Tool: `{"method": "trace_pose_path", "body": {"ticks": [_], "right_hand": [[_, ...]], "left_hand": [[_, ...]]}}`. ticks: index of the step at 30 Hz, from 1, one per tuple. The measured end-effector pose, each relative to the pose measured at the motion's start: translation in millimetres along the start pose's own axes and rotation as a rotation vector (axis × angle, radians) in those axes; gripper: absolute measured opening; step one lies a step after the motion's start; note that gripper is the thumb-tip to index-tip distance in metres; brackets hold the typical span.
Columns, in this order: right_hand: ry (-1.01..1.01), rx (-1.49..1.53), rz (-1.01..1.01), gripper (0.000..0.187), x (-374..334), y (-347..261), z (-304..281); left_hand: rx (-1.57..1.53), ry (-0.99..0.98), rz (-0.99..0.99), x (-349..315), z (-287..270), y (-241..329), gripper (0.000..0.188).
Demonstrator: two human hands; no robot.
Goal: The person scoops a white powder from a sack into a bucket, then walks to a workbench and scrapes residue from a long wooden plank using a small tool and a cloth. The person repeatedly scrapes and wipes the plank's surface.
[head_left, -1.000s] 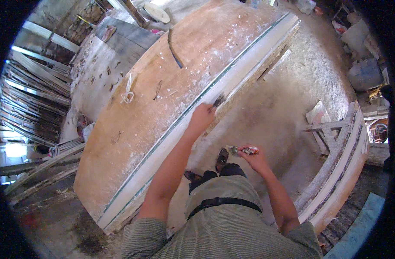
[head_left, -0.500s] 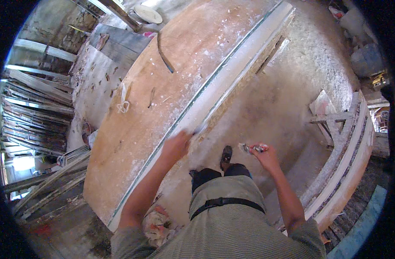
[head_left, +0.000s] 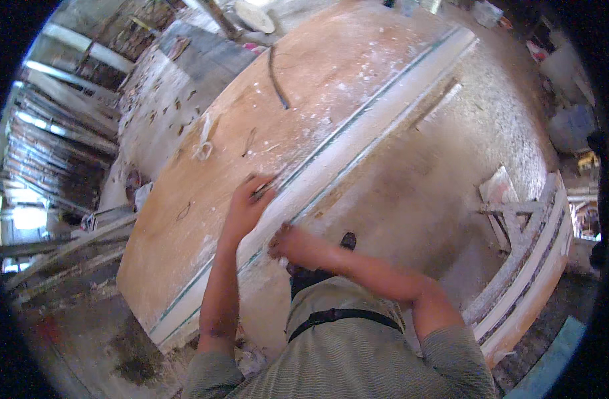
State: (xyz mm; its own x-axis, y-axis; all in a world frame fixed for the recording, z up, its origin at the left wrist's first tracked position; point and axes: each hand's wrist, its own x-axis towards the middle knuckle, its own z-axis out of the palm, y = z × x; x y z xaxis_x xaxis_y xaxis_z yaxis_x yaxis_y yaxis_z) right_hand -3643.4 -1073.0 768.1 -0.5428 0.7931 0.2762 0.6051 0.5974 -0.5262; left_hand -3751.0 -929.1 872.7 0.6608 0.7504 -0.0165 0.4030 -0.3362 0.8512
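Observation:
A large curved wooden panel (head_left: 205, 193) lies slantwise before me, with a pale, powdery strip (head_left: 358, 153) along its near edge, bordered by thin green lines. My left hand (head_left: 249, 203) is over the strip's far border, its fingers closed round a thin, flat tool (head_left: 261, 191) that shows only partly. My right hand (head_left: 291, 246) reaches across to the strip's near side. It is curled and smeared by motion; a small whitish bit shows below it, and what it holds cannot be made out.
Thin cords and a loop of white strap (head_left: 203, 143) lie on the panel, with a dark strip (head_left: 278, 83) farther off. At right stands a curved wooden frame (head_left: 527, 259). Stacked timber (head_left: 65, 133) fills the far left. My shoe (head_left: 348, 241) is on the dusty floor.
My left hand has moved left and up, from the near edge to the strip's far border. The right hand, which held a small whitish-and-red handled tool, has swung left across my body.

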Motion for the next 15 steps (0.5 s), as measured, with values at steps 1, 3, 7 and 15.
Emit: {"method": "trace_pose_path", "body": {"ticks": [1, 3, 7, 15], "right_hand": [[-0.138, 0.067, 0.107, 0.028, 1, 18, -12], [-0.106, 0.109, 0.255, 0.033, -24, 61, -60], [0.186, 0.217, 0.685, 0.020, -88, 140, -190], [0.204, 0.278, 0.412, 0.020, 95, 58, -69]], "left_hand": [[0.009, 0.080, -0.139, -41, -29, -15, 0.031], [0.132, 0.369, -0.370, -128, -78, -45, 0.030], [-0.091, 0.807, -0.880, -323, -138, -66, 0.029], [-0.492, 1.568, -0.835, -492, -110, -64, 0.024]]}}
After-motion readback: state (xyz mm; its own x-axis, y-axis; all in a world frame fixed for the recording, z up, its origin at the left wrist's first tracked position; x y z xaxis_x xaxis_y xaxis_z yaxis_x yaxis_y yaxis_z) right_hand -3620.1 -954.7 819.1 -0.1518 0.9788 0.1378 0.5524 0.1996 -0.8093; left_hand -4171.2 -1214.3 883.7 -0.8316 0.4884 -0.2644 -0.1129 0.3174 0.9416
